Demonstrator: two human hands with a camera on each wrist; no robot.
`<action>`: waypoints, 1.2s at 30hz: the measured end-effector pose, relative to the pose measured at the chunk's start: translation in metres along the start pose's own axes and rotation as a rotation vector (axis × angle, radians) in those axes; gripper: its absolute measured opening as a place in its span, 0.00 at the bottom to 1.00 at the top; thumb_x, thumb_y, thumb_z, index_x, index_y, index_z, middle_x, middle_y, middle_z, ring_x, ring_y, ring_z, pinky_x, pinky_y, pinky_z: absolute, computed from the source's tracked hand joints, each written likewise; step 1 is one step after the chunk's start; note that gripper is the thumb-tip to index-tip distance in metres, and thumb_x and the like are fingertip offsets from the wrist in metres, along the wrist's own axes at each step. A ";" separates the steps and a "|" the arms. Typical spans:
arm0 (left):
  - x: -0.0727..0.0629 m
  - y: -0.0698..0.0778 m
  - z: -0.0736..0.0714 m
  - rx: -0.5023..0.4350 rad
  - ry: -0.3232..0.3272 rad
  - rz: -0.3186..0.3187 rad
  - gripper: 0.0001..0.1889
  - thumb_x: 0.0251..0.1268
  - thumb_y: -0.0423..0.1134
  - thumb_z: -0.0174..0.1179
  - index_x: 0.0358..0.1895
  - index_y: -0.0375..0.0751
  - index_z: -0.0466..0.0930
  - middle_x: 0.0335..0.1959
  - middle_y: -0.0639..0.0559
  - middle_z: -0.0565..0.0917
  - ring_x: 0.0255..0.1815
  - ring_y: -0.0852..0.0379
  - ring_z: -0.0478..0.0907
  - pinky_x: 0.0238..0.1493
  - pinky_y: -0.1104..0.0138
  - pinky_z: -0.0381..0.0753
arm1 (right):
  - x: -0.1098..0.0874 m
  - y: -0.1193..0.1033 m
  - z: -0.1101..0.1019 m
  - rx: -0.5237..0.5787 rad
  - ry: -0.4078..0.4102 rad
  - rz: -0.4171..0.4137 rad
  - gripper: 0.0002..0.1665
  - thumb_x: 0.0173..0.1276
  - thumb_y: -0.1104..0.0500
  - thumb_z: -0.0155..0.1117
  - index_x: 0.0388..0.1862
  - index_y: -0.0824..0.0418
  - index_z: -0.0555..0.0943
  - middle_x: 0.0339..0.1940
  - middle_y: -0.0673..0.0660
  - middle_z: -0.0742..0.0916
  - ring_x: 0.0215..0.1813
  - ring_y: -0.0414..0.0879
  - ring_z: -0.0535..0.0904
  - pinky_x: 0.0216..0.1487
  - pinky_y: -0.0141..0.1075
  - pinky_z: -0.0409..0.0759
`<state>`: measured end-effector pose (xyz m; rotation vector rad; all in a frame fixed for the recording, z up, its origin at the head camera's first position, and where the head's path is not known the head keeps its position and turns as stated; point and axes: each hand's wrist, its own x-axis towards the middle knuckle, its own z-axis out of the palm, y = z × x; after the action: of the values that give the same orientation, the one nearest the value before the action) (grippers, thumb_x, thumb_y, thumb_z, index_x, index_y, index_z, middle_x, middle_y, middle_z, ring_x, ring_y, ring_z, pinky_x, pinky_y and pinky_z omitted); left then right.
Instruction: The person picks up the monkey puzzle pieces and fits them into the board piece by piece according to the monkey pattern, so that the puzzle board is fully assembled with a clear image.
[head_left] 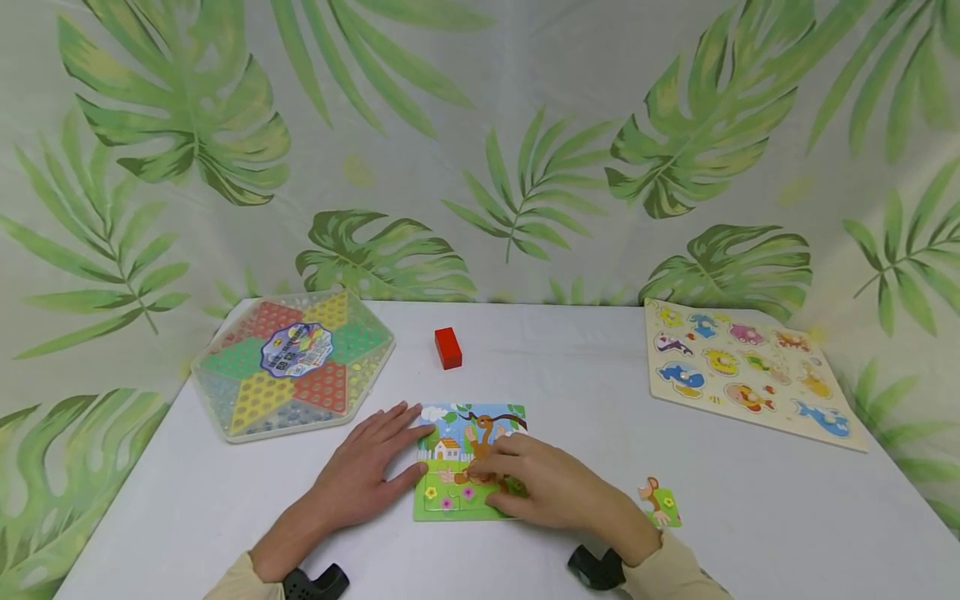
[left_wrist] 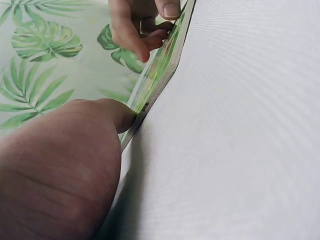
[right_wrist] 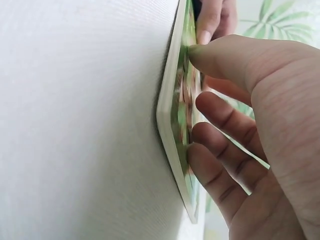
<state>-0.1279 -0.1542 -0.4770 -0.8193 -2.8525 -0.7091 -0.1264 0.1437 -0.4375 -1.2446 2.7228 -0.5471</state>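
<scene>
A small jigsaw puzzle (head_left: 442, 487) with a monkey, a house and flowers lies flat on the white table. My left hand (head_left: 375, 467) rests along its left side, fingers extended; the thumb touches the edge in the left wrist view. Over the puzzle's right half, my right hand (head_left: 543, 479) bends its fingers and thumb onto a puzzle piece (right_wrist: 184, 90), whose outline they largely cover. Some pieces there look slightly uneven in the right wrist view. A loose puzzle piece (head_left: 663, 502) with part of a monkey on green lies right of the right wrist.
A red block (head_left: 448, 348) lies behind the puzzle. At the back left is a hexagonal Chinese checkers board (head_left: 360, 392) under clear plastic. A wooden peg puzzle board (head_left: 675, 392) with sea animals lies at the back right. Leaf-printed cloth (head_left: 525, 100) hangs behind the table.
</scene>
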 end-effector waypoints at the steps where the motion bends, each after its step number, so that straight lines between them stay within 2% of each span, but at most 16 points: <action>1: 0.000 0.000 0.000 -0.002 -0.002 -0.001 0.28 0.72 0.54 0.62 0.72 0.53 0.76 0.80 0.51 0.67 0.83 0.48 0.58 0.82 0.47 0.57 | -0.001 0.001 -0.001 0.009 0.008 0.001 0.20 0.71 0.50 0.70 0.61 0.45 0.85 0.46 0.41 0.83 0.46 0.35 0.74 0.50 0.29 0.79; 10: 0.000 0.001 -0.001 -0.002 -0.011 -0.010 0.29 0.72 0.54 0.62 0.73 0.54 0.75 0.80 0.51 0.66 0.83 0.47 0.57 0.82 0.48 0.56 | -0.010 0.011 -0.012 0.047 0.029 0.072 0.26 0.71 0.50 0.71 0.67 0.45 0.81 0.55 0.42 0.85 0.55 0.37 0.77 0.59 0.38 0.82; 18: 0.000 0.001 0.000 0.000 -0.007 -0.010 0.29 0.71 0.54 0.63 0.73 0.53 0.75 0.80 0.51 0.66 0.83 0.47 0.57 0.82 0.48 0.56 | -0.026 0.020 -0.016 0.060 0.056 0.093 0.25 0.70 0.53 0.71 0.65 0.50 0.82 0.51 0.43 0.85 0.53 0.36 0.77 0.56 0.37 0.83; 27: 0.000 0.001 -0.001 -0.004 -0.013 -0.011 0.29 0.71 0.54 0.63 0.73 0.53 0.75 0.80 0.51 0.66 0.83 0.47 0.58 0.82 0.48 0.57 | -0.044 0.030 -0.019 0.094 0.110 0.105 0.25 0.69 0.54 0.73 0.65 0.51 0.82 0.49 0.40 0.85 0.52 0.37 0.78 0.55 0.38 0.83; 36: 0.000 0.001 -0.001 -0.002 -0.016 -0.013 0.29 0.71 0.54 0.63 0.73 0.53 0.75 0.80 0.50 0.67 0.83 0.47 0.58 0.82 0.47 0.57 | -0.061 0.037 -0.025 0.126 0.145 0.131 0.26 0.69 0.52 0.74 0.65 0.50 0.82 0.53 0.43 0.85 0.50 0.37 0.79 0.51 0.35 0.84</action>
<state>-0.1273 -0.1539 -0.4753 -0.8112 -2.8740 -0.7095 -0.1181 0.2182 -0.4314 -1.0270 2.8092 -0.8085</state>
